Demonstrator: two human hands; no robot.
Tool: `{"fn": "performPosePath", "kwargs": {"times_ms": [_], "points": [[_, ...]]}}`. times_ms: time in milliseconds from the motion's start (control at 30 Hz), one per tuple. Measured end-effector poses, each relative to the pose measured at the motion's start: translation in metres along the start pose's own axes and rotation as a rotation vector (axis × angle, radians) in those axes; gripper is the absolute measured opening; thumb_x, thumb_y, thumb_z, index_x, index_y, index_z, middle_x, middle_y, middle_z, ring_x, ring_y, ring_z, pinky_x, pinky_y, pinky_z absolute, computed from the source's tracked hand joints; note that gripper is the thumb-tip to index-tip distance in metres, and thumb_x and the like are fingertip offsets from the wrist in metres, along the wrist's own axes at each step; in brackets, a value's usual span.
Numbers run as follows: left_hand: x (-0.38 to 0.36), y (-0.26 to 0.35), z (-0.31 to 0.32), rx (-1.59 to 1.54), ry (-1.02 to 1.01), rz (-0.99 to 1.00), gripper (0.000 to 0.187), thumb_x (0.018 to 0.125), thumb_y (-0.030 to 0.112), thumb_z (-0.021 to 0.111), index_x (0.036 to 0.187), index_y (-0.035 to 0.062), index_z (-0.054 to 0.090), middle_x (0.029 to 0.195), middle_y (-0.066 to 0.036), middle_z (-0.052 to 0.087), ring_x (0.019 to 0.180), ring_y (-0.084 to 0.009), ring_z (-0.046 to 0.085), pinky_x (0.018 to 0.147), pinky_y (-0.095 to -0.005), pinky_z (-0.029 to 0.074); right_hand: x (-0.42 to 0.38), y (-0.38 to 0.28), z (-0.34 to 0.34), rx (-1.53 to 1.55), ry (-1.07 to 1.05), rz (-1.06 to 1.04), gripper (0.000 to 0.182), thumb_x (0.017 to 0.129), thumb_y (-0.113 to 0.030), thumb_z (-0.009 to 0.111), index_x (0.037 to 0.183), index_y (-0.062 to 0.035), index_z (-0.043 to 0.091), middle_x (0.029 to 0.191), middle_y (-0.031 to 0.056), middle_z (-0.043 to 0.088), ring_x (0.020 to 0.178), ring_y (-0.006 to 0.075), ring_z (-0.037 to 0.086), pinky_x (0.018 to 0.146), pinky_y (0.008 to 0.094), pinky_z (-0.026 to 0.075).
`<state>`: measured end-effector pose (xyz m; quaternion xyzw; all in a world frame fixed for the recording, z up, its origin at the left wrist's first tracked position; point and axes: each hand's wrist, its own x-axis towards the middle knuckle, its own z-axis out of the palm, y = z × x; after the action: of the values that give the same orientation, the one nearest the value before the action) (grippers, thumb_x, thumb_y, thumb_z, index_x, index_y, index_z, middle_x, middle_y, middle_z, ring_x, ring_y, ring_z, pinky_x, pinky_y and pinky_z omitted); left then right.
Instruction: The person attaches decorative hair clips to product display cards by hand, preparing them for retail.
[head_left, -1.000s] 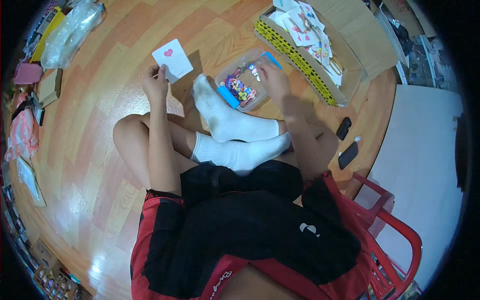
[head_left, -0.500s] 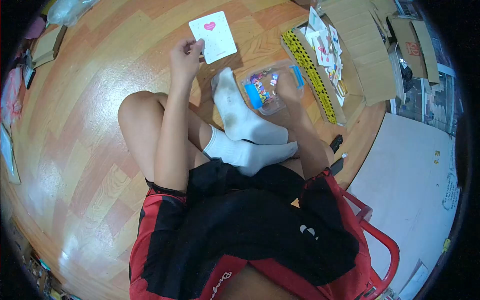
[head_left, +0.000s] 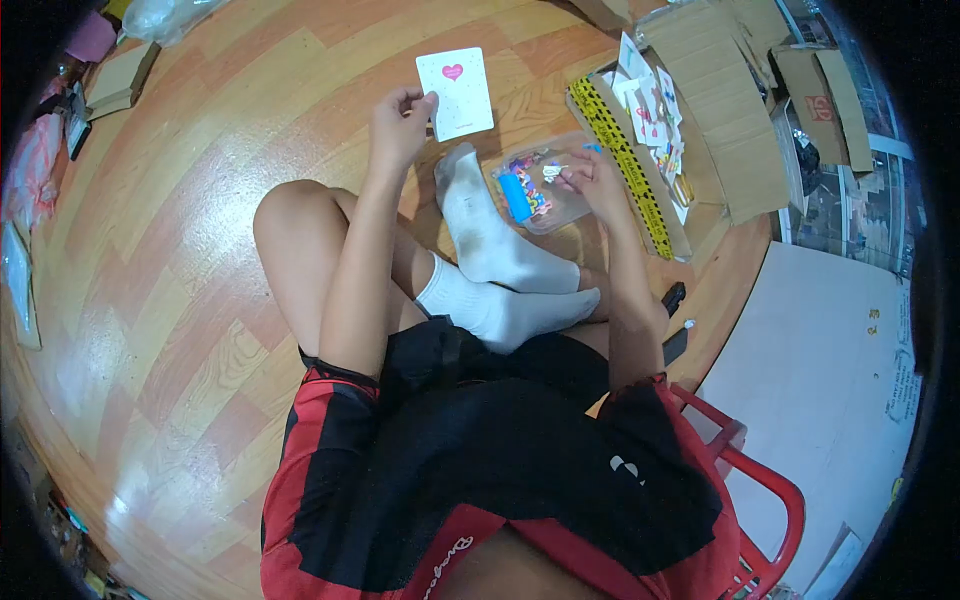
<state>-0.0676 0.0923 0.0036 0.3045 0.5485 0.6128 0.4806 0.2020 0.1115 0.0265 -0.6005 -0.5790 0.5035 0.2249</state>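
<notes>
My left hand [head_left: 402, 125] pinches the lower left edge of a white card [head_left: 462, 98], which has a pink heart and small specks on it. Over the clear plastic container [head_left: 570, 215], the fingers of my right hand [head_left: 592, 182] are closed on a small white piece [head_left: 551, 173], too small to name. Inside the container lie several small colourful pieces [head_left: 533, 196], and blue clips [head_left: 516, 198] show at its sides. White socks [head_left: 485, 235] cover my crossed feet, just below the card and beside the container.
To the right stands an open cardboard box [head_left: 625, 165] edged with yellow-black tape, filled with papers and cards [head_left: 655, 115]. A white board [head_left: 810, 350] and a red metal frame [head_left: 770, 480] are at my right. Plastic bags [head_left: 165, 18] lie at the upper left.
My right hand, blurred over the container before, now shows clearly with a small white piece in its fingers. The card, still in my left hand, appears slightly lower and further right in view.
</notes>
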Motion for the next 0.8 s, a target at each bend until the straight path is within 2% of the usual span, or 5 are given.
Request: {"fn": "performPosePath", "kwargs": {"times_ms": [67, 267, 333, 533, 800], "points": [[-0.003, 0.002, 0.002, 0.004, -0.021, -0.007, 0.016, 0.077, 0.011, 0.054, 0.084, -0.0037, 0.054, 0.073, -0.008, 0.057, 0.063, -0.0133, 0.056, 0.050, -0.0251, 0.047, -0.011, -0.003, -0.001, 0.215, -0.024, -0.009, 0.018, 0.075, 0.004, 0.049, 0.093, 0.0050, 0.045, 0.078, 0.0139, 0.055, 0.071, 0.0157, 0.058, 0.056, 0.0219, 0.048], [-0.011, 0.010, 0.008, 0.010, -0.114, 0.001, 0.017, 0.077, 0.012, 0.053, 0.084, -0.0030, 0.054, 0.074, -0.008, 0.057, 0.064, -0.0133, 0.056, 0.053, -0.0247, 0.047, -0.041, -0.017, 0.001, 0.017, -0.124, -0.091, 0.015, 0.078, -0.007, 0.053, 0.089, 0.0026, 0.049, 0.074, 0.0042, 0.053, 0.065, 0.0081, 0.050, 0.060, 0.0200, 0.041], [-0.015, 0.016, 0.010, -0.016, -0.164, 0.002, 0.017, 0.077, 0.013, 0.054, 0.084, -0.0027, 0.054, 0.074, -0.007, 0.057, 0.064, -0.0125, 0.055, 0.054, -0.0236, 0.046, -0.045, -0.025, 0.004, 0.013, -0.006, -0.106, 0.014, 0.077, -0.010, 0.054, 0.086, 0.0010, 0.051, 0.072, 0.0013, 0.052, 0.065, 0.0072, 0.047, 0.062, 0.0199, 0.038], [-0.019, 0.022, 0.010, 0.041, -0.323, -0.011, 0.019, 0.079, 0.015, 0.052, 0.090, -0.0004, 0.053, 0.081, -0.006, 0.057, 0.073, -0.0122, 0.054, 0.063, -0.0251, 0.044, -0.042, -0.077, 0.016, 0.133, 0.084, -0.307, 0.009, 0.076, -0.003, 0.054, 0.083, 0.0016, 0.052, 0.076, 0.0048, 0.053, 0.067, 0.0072, 0.050, 0.058, 0.0201, 0.040], [-0.024, 0.031, 0.009, -0.097, -0.430, 0.035, 0.014, 0.080, 0.012, 0.052, 0.086, 0.0000, 0.052, 0.071, -0.002, 0.057, 0.063, -0.0060, 0.052, 0.055, -0.0203, 0.042, -0.032, -0.091, 0.038, 0.150, 0.132, -0.351, 0.007, 0.076, -0.002, 0.053, 0.081, 0.0020, 0.052, 0.069, 0.0045, 0.053, 0.059, 0.0057, 0.049, 0.052, 0.0180, 0.039]]}}
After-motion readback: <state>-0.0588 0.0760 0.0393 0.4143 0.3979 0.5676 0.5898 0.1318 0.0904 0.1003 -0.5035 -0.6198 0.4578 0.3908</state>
